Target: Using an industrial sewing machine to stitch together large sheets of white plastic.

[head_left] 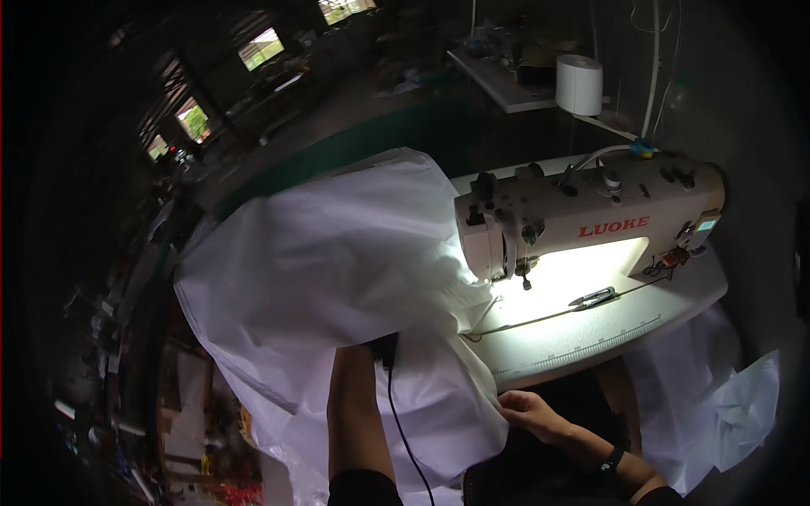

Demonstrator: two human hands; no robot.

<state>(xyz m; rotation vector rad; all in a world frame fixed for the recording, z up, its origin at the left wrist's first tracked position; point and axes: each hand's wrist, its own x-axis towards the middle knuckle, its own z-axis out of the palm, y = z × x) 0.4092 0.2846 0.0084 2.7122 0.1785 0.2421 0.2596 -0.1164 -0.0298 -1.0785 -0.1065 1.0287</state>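
Where fabric (312, 261) drapes, left hand hides.

Fabric (321, 253) beside, perhaps under, machine head (553, 221)

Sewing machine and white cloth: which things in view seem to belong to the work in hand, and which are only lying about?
Likely in use:
sewing machine, light on
white cloth, reaching the machine
right hand, at the cloth's edge

Probably lying about:
slim tool, untouched

Unclear: white spool
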